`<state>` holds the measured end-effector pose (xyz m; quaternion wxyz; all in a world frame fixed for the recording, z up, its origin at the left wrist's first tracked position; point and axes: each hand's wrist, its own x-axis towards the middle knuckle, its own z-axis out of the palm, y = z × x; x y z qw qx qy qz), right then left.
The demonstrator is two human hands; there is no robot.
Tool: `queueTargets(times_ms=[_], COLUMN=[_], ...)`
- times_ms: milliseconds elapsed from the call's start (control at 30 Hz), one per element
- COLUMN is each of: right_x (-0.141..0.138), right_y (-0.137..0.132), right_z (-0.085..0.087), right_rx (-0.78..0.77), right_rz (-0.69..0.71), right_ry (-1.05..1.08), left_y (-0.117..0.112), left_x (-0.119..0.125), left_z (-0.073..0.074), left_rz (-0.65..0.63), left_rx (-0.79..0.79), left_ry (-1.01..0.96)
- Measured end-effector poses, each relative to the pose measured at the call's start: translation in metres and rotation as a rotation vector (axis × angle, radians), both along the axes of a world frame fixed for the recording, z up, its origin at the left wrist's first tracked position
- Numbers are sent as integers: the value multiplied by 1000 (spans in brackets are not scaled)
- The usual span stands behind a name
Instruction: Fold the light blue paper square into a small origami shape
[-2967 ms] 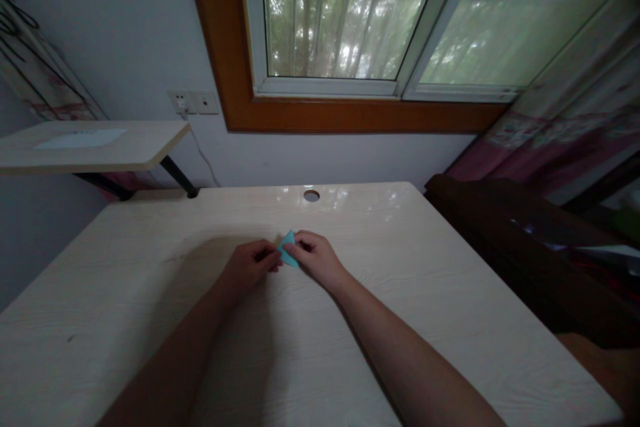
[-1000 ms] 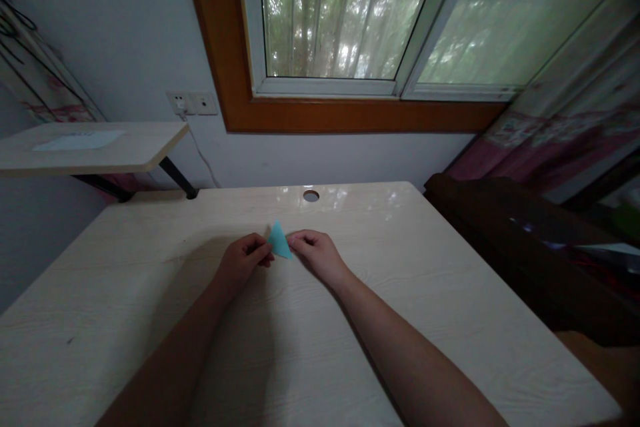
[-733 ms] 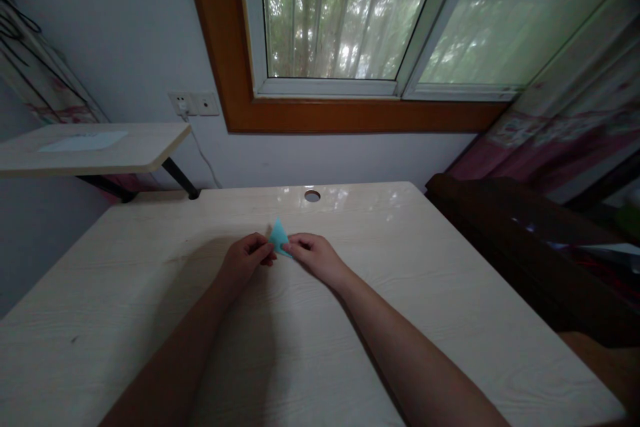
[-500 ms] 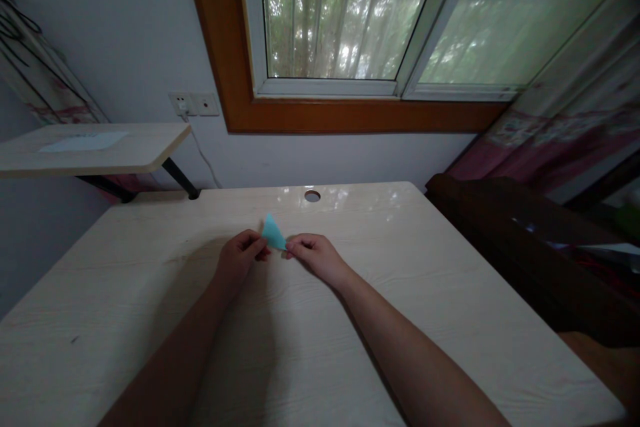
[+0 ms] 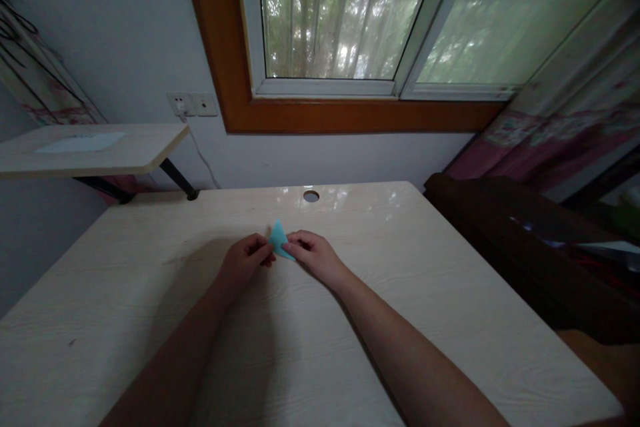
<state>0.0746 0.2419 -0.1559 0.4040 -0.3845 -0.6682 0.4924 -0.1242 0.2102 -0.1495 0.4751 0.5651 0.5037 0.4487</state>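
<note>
A small light-blue piece of folded paper (image 5: 279,235), roughly triangular with its tip pointing up, is held between both hands over the far middle of the desk. My left hand (image 5: 249,255) pinches its left edge between thumb and fingers. On the other side my right hand (image 5: 315,252) is closed on the paper's lower right part, the thumb lying over its front. Fingertips hide parts of the paper's edges.
The pale wooden desk (image 5: 380,320) has a round cable hole (image 5: 311,196) near its back edge. A raised shelf (image 5: 135,153) with a paper sheet (image 5: 83,142) stands at the back left. Dark wooden furniture (image 5: 480,240) borders the right side. A window is behind.
The blue paper has shifted slightly right and down between the hands. My right thumb now lies further over its front, where before the fingertips held only its lower right corner.
</note>
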Motion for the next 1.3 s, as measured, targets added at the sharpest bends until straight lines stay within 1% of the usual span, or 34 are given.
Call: queueTargets(times_ms=[100,233,433,533,633,733,800,900,1067,1300], right_x=[1,2,3,4,4,4,4,3,2,3], right_y=[-1,-1,1,2,1,-1,-2,-4,-4,-1], right_z=[0,2,2,1,3,3,3,4,7,3], right_rx=[11,-44,-113,-134,-110,-76,-60,-55,-112,-135], right_rz=[27,9,-69,-74,-44,34,52,14,-54,-101], right_ry=[-17,11,119,155,131,55,16,38,164,200], left_y=[-1,-2,-4,-5,-4,-4,-4,-4,-5,-4], left_x=[1,1,1,0,-1,-2,-2,-1,0,-1], left_z=[-3,-1,5,4,3,3,3,5,9,5], left_rz=[-81,-140,-199,-225,-232,-240,-245,-246,-242,-262], left_rx=[25,59,34,22,-1,-24,-31,-52,-77,-72], left_ry=[65,158,165,159,154,141,138,148,172,162])
